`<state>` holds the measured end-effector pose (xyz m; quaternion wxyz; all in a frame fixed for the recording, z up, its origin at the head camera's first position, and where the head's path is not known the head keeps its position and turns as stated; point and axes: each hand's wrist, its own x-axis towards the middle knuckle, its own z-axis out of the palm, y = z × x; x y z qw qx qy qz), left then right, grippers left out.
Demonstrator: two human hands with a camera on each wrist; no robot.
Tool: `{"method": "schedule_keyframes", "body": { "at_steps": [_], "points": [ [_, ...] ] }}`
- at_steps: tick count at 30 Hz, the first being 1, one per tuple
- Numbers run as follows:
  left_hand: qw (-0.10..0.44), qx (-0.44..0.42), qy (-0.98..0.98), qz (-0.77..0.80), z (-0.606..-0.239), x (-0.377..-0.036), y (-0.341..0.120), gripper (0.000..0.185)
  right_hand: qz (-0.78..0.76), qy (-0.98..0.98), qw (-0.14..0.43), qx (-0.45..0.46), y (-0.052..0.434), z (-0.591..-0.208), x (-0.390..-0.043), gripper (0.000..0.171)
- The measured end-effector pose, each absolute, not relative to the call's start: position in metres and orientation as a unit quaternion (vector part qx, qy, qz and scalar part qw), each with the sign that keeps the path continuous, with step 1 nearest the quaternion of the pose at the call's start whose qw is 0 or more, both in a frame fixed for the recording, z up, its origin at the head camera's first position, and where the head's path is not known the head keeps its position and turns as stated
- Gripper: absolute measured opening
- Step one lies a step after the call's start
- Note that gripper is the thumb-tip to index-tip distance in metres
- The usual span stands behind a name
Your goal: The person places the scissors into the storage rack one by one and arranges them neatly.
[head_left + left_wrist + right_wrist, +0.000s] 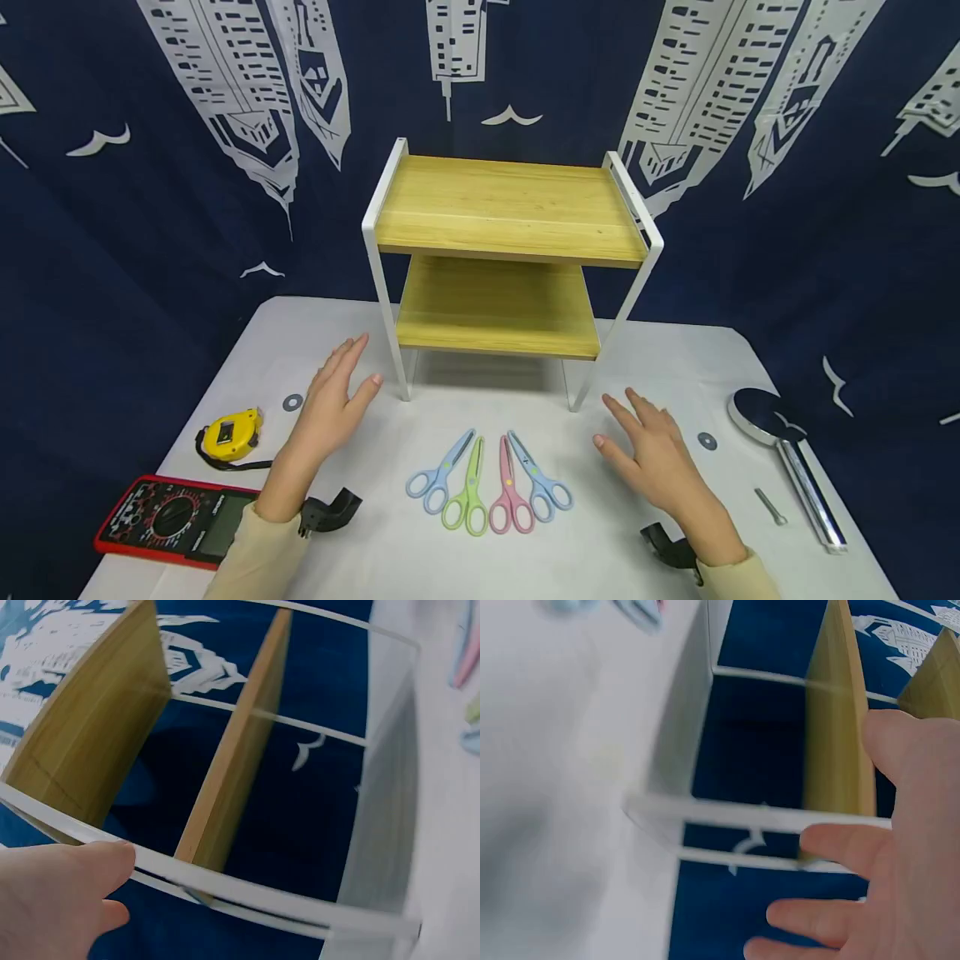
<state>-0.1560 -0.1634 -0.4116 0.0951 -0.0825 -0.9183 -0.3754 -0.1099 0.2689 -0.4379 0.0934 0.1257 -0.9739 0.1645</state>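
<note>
A person's two bare hands hover over a white surface, seen from above. The left hand is flat with straight, released fingers, holding nothing, just left of the front left leg of a two-tier shelf rack. The right hand is likewise spread and released, holding nothing, just right of the rack's front right leg. The rack has a white metal frame and two light wooden shelves, and it stands upright at the back middle of the surface, between the hands and slightly beyond them. In front of the rack, between the two hands, four pairs of small scissors lie fanned out with their handles toward the person: blue scissors, green scissors, pink scissors and a second blue pair. To the left lie a yellow tape measure and, nearer the person, a red-edged digital multimeter. At the far right lies a chrome shower head, with a small metal piece beside it. Two small metal washers rest on the surface, one on each side. Behind hangs a dark blue curtain printed with white skyscrapers. The wrist views show each hand close to the rack's white frame.
</note>
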Motion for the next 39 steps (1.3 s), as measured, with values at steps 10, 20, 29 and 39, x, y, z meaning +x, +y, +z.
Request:
{"method": "schedule_keyframes", "body": {
  "at_steps": [10,20,29,39],
  "points": [
    [0.071,-0.065,-0.826,-0.555,-0.422,-0.189,-0.137,0.051,0.265,-0.945,0.038,0.186,0.236,-0.485,-0.094,0.045],
    [0.105,-0.044,-0.758,-0.642,-0.439,-0.198,-0.123,0.032,0.252,-0.942,0.014,0.223,0.211,-0.506,-0.084,0.026],
    [0.088,-0.019,-0.726,-0.681,-0.443,-0.2,-0.123,0.029,0.262,-0.946,0.034,0.19,0.208,-0.508,-0.086,0.027],
    [0.083,-0.008,-0.716,-0.693,-0.442,-0.201,-0.121,0.028,0.363,-0.907,-0.094,0.193,0.218,-0.49,-0.103,0.029]
  ]
}}
